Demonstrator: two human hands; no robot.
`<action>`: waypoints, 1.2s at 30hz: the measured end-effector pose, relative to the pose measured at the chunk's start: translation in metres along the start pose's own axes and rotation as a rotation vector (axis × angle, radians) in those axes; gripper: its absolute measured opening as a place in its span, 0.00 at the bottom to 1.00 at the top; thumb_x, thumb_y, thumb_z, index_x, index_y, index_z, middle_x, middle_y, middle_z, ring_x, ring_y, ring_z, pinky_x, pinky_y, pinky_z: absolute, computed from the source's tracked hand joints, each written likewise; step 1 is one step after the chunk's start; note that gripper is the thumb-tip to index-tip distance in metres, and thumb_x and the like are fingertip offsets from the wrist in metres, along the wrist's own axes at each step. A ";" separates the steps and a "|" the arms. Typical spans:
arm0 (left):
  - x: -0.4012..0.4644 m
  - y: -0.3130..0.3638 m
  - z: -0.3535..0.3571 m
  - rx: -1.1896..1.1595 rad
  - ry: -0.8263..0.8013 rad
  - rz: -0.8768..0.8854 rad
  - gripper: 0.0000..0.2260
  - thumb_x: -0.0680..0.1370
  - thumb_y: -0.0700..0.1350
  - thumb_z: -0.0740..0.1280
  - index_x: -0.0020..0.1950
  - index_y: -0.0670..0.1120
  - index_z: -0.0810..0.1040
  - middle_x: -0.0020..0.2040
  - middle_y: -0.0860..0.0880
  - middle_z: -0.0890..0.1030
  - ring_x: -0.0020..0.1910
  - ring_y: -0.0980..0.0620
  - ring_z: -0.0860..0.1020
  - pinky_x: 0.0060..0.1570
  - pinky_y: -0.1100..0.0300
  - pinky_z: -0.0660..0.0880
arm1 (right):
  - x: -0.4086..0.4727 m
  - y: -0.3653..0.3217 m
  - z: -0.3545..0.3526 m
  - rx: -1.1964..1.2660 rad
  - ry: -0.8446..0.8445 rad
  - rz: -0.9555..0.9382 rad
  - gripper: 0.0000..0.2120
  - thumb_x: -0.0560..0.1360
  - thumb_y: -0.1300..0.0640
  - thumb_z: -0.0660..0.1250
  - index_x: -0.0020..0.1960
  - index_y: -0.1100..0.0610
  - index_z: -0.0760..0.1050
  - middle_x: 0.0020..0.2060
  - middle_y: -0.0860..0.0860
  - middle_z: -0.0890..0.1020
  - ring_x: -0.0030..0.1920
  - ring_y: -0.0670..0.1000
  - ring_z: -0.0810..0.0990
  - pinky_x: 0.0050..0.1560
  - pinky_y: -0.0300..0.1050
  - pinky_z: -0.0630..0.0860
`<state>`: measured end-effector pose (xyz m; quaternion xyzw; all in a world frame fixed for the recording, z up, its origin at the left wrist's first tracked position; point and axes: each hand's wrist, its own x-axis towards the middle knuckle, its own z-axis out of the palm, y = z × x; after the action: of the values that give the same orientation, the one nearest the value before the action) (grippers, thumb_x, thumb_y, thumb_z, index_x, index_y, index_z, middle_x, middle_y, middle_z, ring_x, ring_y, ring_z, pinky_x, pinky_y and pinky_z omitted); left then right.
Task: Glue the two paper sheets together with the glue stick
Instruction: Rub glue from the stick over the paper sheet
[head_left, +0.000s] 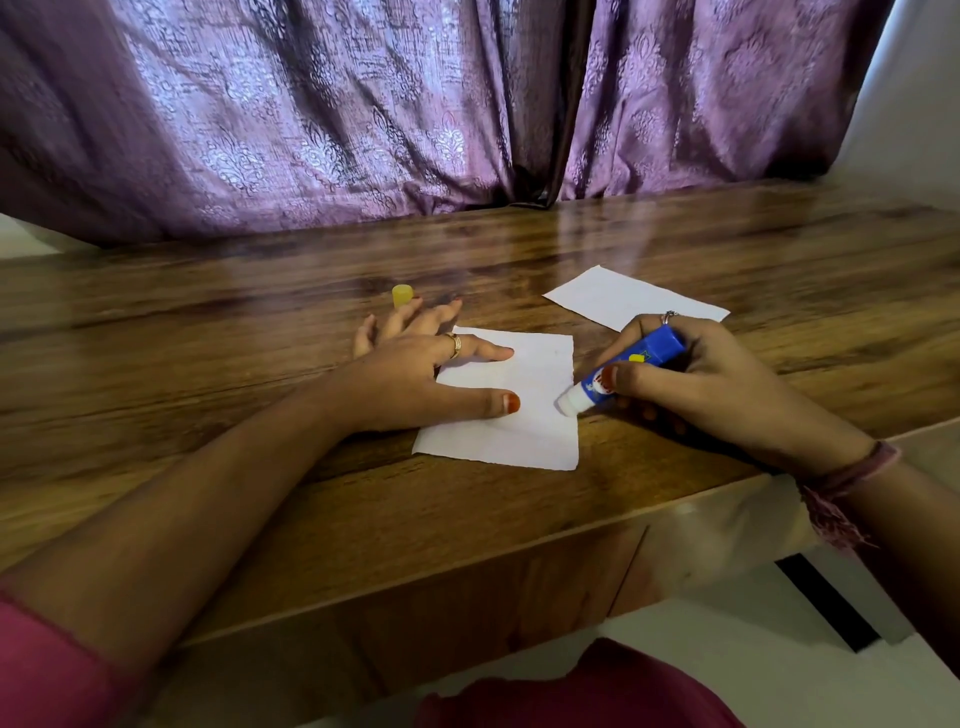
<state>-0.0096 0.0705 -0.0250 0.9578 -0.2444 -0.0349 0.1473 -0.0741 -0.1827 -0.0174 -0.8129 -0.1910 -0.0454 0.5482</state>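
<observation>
the left hand (415, 376) wears a gold-coloured ring (454, 345) on one finger, and its thumbnail is painted orange-red; the left arm is bare down to a pink sleeve (47, 670) at the bottom left corner. the right hand (706, 387) carries a thin silvery ring (669, 316) with a small raised setting, its visible nail painted the same orange-red. around the right wrist sits a band of dull pink thread (852, 478) with a frayed tassel hanging from it.
</observation>
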 end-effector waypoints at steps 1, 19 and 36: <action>0.000 0.000 0.000 0.002 0.002 0.000 0.27 0.61 0.77 0.56 0.61 0.78 0.63 0.78 0.57 0.45 0.75 0.53 0.36 0.67 0.42 0.33 | 0.000 -0.001 0.000 -0.009 -0.022 -0.018 0.02 0.72 0.64 0.70 0.41 0.60 0.80 0.27 0.51 0.78 0.26 0.44 0.72 0.26 0.34 0.69; 0.001 -0.001 0.001 0.011 0.009 0.001 0.28 0.60 0.78 0.55 0.60 0.79 0.61 0.78 0.57 0.45 0.75 0.52 0.37 0.67 0.41 0.33 | -0.005 -0.004 0.000 -0.010 -0.127 -0.092 0.02 0.68 0.60 0.69 0.39 0.55 0.80 0.31 0.50 0.81 0.32 0.44 0.76 0.35 0.35 0.72; 0.000 0.000 0.000 -0.003 0.006 -0.003 0.28 0.60 0.78 0.55 0.60 0.79 0.63 0.78 0.58 0.45 0.75 0.52 0.38 0.67 0.42 0.33 | -0.010 -0.006 0.000 -0.003 -0.193 -0.098 0.03 0.68 0.61 0.69 0.42 0.58 0.80 0.35 0.49 0.82 0.35 0.42 0.78 0.38 0.34 0.73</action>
<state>-0.0100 0.0704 -0.0249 0.9580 -0.2424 -0.0325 0.1496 -0.0856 -0.1830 -0.0150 -0.8040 -0.2822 0.0061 0.5234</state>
